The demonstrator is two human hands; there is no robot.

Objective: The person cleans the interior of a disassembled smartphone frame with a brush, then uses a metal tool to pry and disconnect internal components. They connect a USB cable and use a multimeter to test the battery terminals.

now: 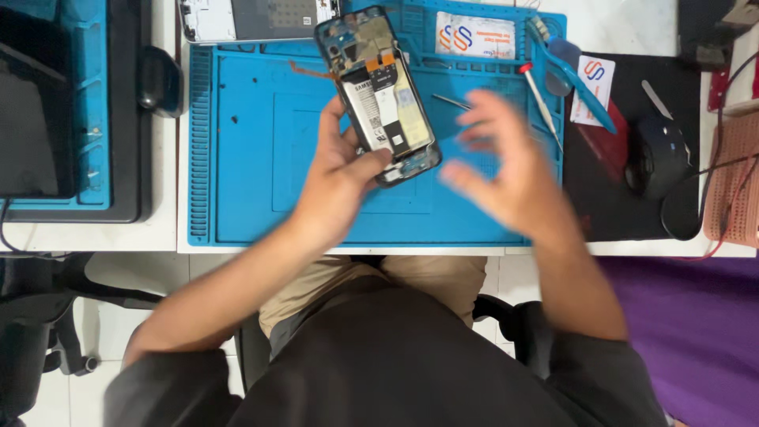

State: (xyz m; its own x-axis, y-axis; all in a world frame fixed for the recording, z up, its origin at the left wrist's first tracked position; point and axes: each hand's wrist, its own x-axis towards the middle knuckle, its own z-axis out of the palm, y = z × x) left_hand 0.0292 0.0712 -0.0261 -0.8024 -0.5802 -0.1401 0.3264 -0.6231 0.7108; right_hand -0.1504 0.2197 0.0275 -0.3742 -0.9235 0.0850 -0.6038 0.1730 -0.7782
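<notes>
My left hand [338,170] grips opened phone [378,93] by lower end, back cover off, battery and boards facing up, tilted above blue work mat [245,158]. My right hand [506,166] empty, fingers spread, blurred, just right of phone, not touching. Tweezers [451,100] and red-tipped screwdriver [540,101] lie on mat beyond right hand. Black mouse [658,156] far right.
</notes>
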